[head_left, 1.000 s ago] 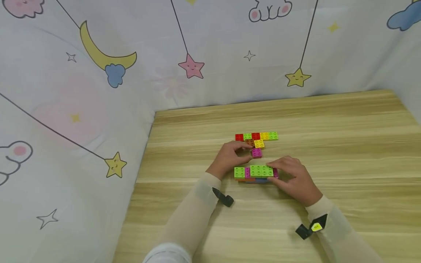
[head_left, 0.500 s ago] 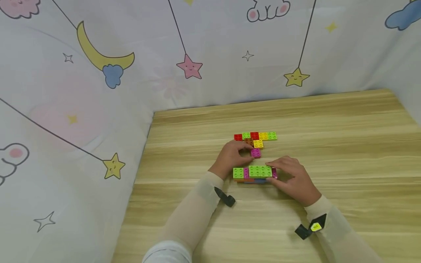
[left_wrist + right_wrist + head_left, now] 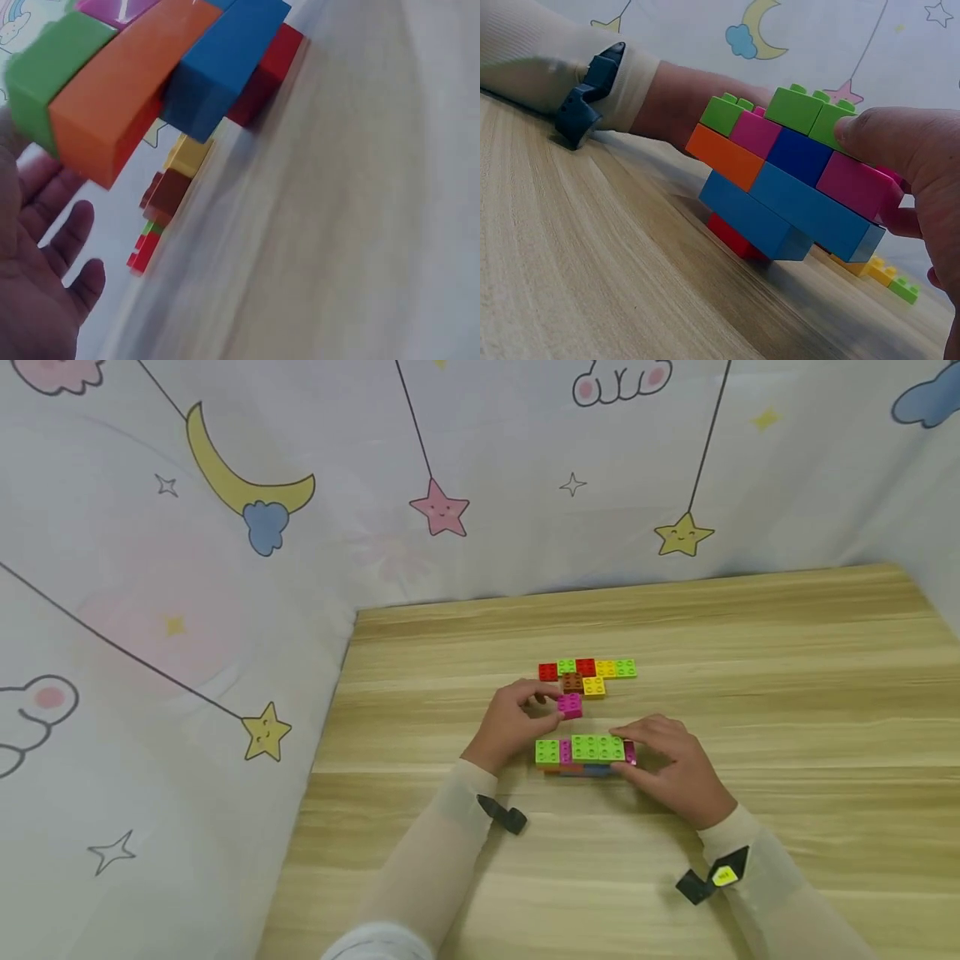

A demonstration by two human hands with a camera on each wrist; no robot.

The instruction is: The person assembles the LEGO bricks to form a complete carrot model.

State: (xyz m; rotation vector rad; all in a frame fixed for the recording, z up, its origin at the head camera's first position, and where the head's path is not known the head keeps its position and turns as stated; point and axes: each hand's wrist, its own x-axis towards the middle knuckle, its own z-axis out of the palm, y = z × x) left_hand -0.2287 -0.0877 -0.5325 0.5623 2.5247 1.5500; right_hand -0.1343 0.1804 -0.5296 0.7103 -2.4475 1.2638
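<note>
Pale wood grain runs across the tabletop [image 3: 750, 693], smooth and streaked, with a thin printed curtain [image 3: 225, 610] of moons, stars and clouds hanging close along its back and left edges. Near the middle sits a flat row of small studded plastic bricks [image 3: 587, 673], red, green, yellow and brown, laid side by side. Just in front of that row the left hand [image 3: 513, 722] pinches a magenta brick [image 3: 569, 705] between thumb and fingertips, held a little clear of the row. Nearer the person stands a stacked brick wall [image 3: 583, 755]: lime green on top, then magenta, orange and blue, with a red block at its foot. The right hand [image 3: 671, 768] grips the wall's right end, thumb on the green top and fingers curled round the magenta end brick. Sheer cream sleeves cover both forearms, and a dark strap [image 3: 504, 815] circles each wrist.
</note>
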